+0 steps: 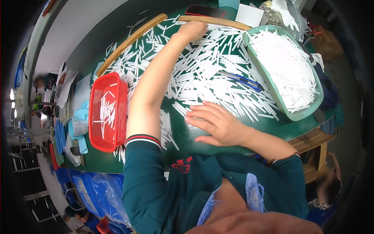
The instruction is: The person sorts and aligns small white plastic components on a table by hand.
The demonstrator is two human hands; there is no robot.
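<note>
Many short white plastic sticks (210, 70) lie spread over the green tabletop (187, 136). My left hand (192, 31) reaches to the far side, beside a wooden strip (214, 20); its fingers curl downward and their tips are hidden. Nearer to me, my right hand (218, 124) rests with fingers spread at the near edge of the white sticks, holding nothing. A slim blue tool (243, 80) lies on top of the pile. To the right stands a pale green basket (269, 84) heaped with the same sticks. The red basket (121, 105) on the left has a few in it.
A second, curved wooden strip (134, 42) borders the pile at the far left. Behind the strips lie a dark phone (205, 11) with a red edge and a white card (249, 16). A light blue cup (78, 128) stands left of the red basket.
</note>
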